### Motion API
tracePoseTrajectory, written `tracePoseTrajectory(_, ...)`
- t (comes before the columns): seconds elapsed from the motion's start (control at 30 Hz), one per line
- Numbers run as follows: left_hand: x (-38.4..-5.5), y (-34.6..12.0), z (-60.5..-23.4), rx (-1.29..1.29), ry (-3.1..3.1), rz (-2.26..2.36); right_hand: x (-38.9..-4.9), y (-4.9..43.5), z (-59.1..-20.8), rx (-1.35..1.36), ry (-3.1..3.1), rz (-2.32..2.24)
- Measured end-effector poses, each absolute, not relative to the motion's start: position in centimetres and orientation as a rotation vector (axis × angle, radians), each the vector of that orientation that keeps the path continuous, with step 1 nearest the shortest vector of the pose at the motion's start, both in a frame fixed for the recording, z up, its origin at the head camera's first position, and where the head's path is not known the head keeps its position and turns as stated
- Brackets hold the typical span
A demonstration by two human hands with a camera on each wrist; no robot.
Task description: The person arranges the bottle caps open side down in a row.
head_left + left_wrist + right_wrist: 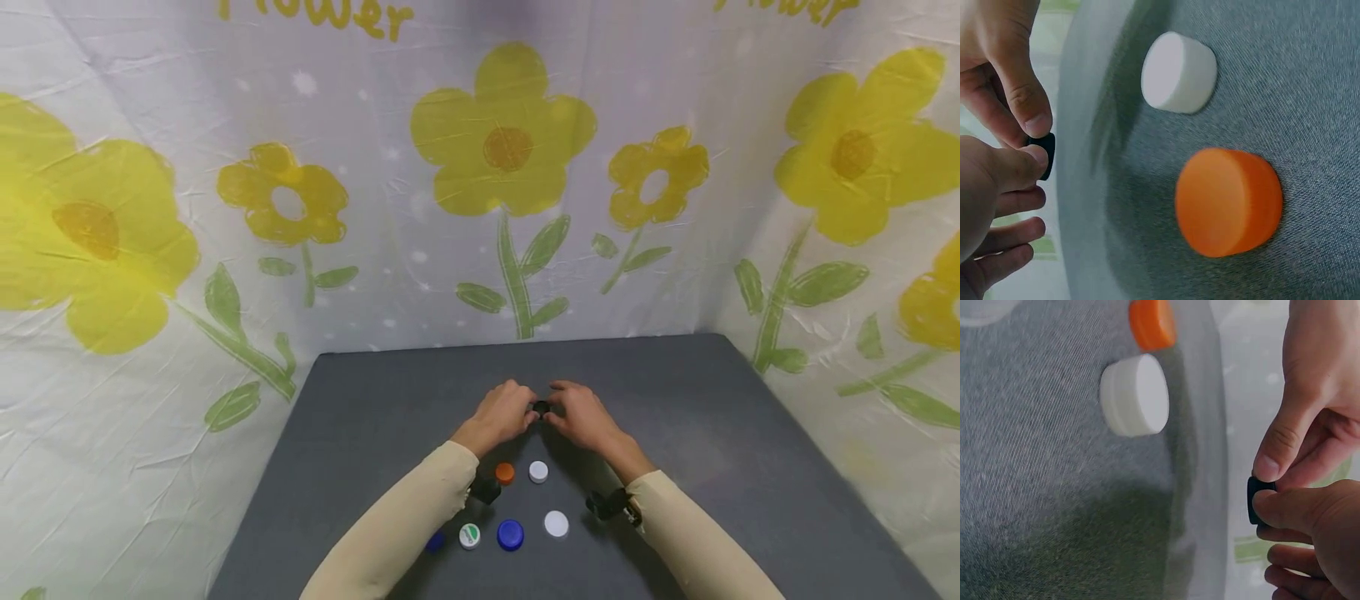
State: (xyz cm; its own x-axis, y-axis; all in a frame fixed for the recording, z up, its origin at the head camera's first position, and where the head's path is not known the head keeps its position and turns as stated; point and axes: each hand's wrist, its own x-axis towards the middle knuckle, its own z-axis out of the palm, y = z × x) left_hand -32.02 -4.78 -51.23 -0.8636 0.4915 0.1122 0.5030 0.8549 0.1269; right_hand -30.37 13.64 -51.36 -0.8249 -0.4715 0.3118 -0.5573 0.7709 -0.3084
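Note:
Over the far part of the dark grey table, both hands meet at a small black bottle cap (542, 407). My left hand (507, 410) pinches one side of it between thumb and fingers. From the other side, my right hand (583, 414) pinches it too, thumb toward the wrist cameras. In the right wrist view the black cap (1259, 500) appears held above the cloth, its far face hidden by fingers. Nearer the body, an orange cap (1229, 203) and a white cap (1179, 73) lie on the cloth between the forearms.
Closer in lie a large blue cap (511, 535), a white cap with a green print (469, 536) and a flat white cap (557, 524). Another blue cap (435, 542) is partly behind the left sleeve. A flower-printed curtain (390, 275) surrounds the table (360, 433).

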Motion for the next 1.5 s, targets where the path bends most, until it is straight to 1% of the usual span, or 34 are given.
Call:
tracePoseTrajectory(0.47, -29.3, -5.7, -47.5, -0.867, -2.909, -0.200, -28.2, 13.3, -49.1, 0.843, -2.668, 0.597)
tracePoseTrajectory(0.77, -27.0, -6.9, -46.1, -0.936, -2.884, -0.239, -25.9, 13.0, -47.5, 0.872, -2.659, 0.606)
tracePoseTrajectory(0.93, -25.9, -7.6, -46.1, -0.967, -2.881, -0.282, -24.8, 12.9, -47.4, 0.903, -2.651, 0.620)
tracePoseTrajectory(1.2, -24.0, -8.9, -46.7, -1.033, -2.846, -0.309, -23.1, 12.3, -48.4, 0.995, -2.608, 0.675)
tracePoseTrajectory(1.5, -21.8, -10.3, -47.5, -1.009, -2.611, -0.266, -22.4, 12.7, -48.4, 0.931, -2.639, 0.881)
